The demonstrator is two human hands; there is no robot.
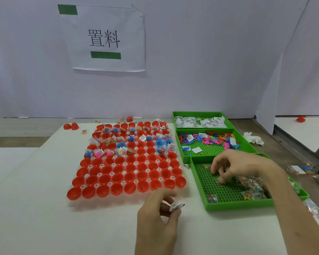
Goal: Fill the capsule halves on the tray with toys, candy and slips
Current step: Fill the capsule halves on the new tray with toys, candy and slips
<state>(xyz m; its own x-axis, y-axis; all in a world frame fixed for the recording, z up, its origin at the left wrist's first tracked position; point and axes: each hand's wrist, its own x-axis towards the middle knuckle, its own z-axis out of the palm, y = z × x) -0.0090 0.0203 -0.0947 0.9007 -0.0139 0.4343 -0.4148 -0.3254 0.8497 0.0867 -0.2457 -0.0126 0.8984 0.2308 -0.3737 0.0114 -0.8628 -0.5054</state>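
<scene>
- Red capsule halves (131, 168), open side up, stand in rows on a translucent tray (96, 185). The far rows already hold toys, candy and slips, a few of them in blue halves. About five near rows stand empty.
- Slip (176, 206): one, white, pinched in the curled fingers of the left hand (158, 214), just beside the tray's near edge toward its near right corner. Its long axis runs roughly left to right.
- Candy packet (220, 181): one, under the bent fingertips of the right hand (243, 166), which appears to pinch it.
- Deciding relation: the empty halves lie left of the right hand, across the wall of the near bin (234, 205). The left hand is the nearer one to them.
- Green bins: three, in a line along the tray's right edge. The near one holds candy, the middle bin (210, 149) toys (215, 139), the far bin (199, 113) more slips.
- Tabletop (44, 199): two loose red halves (71, 126) lie beyond the tray's far left corner. A crumpled tissue (253, 138) lies right of the bins.
</scene>
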